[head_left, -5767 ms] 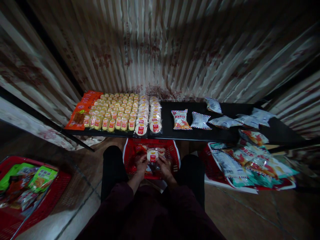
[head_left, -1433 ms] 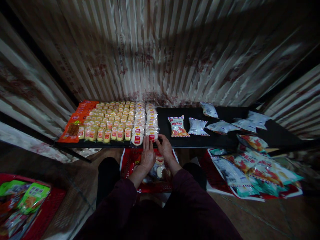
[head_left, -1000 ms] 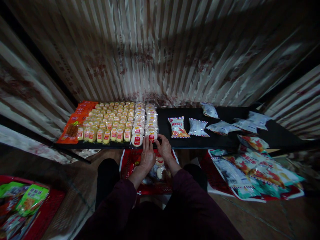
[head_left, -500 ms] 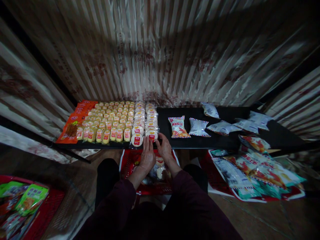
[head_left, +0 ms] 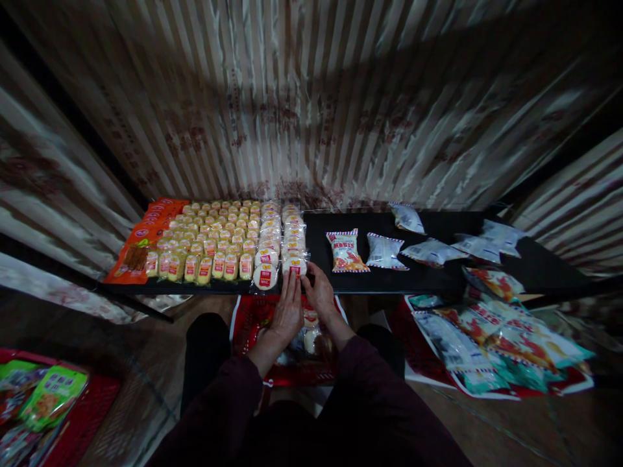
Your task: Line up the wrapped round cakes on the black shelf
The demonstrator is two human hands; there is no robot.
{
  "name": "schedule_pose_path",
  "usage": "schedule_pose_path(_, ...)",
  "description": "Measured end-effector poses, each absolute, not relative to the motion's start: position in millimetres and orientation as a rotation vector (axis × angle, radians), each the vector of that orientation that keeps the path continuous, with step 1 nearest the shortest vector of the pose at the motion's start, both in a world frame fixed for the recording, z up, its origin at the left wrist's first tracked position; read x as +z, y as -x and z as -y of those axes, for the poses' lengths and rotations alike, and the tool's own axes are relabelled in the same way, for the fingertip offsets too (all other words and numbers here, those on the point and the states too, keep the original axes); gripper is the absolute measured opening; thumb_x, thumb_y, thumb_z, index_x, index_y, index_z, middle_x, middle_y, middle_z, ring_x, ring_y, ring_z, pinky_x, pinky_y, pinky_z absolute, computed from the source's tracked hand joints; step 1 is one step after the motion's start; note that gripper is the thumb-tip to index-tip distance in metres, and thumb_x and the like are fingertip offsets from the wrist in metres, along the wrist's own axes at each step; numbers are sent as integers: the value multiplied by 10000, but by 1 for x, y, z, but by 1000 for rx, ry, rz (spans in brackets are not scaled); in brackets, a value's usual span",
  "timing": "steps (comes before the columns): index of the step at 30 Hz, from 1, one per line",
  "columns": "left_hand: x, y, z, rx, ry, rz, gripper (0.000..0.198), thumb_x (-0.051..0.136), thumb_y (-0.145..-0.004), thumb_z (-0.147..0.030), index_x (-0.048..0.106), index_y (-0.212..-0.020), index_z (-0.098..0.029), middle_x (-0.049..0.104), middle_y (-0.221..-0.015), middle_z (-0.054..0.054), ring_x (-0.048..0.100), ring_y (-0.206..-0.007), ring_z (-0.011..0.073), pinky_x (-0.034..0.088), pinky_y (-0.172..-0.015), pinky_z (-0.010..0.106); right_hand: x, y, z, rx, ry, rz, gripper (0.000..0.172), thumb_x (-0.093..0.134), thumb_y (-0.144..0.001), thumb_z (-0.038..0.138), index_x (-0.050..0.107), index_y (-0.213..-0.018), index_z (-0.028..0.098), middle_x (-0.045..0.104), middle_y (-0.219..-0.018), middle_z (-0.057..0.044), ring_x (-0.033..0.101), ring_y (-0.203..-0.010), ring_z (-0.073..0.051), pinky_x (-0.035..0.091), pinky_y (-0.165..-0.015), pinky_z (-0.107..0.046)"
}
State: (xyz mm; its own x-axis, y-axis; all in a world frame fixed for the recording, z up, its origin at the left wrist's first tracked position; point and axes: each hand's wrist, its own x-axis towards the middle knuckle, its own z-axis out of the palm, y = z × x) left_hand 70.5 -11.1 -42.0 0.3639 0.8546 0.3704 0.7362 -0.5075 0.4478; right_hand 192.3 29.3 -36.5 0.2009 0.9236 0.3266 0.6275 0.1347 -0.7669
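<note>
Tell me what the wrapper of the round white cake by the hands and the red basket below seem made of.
Round white cake's wrapper: likely thin clear plastic film, glossy; it glints and the cake shows through. Red basket: probably moulded plastic, matte; even red with a faint grid.

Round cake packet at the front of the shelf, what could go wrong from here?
The round cake packet sits at the front edge of the black shelf; a nudge could tip it into the red basket below. The left hand might also bump the neighbouring packet, which seems to overhang the edge.
</note>
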Motion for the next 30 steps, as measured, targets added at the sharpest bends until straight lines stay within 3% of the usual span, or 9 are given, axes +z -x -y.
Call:
schedule_pose_path(18,-49,-73,12,822,-2479,-1457,774,369,-725,37,174,-1468,-65,140,-1549,185,-37,-1425,275,294,-1128,532,-35,-197,-25,421,1565,1465,457,509,-827,406,586,-1179,125,641,-1142,-169,602,-1031,-268,477,-923,-462)
schedule_pose_path(30,-45,-74,10,840,-2487,-1495,721,363,-728,32,221,-1435,7,193,-1533,214,-14,-1431,265,311,-1138,477,-21,-183,-42,605,1582,1368,635,467,-841,514,459,-1342,124,509,-1372,-154,478,-1267,-265,352,-1082,-448)
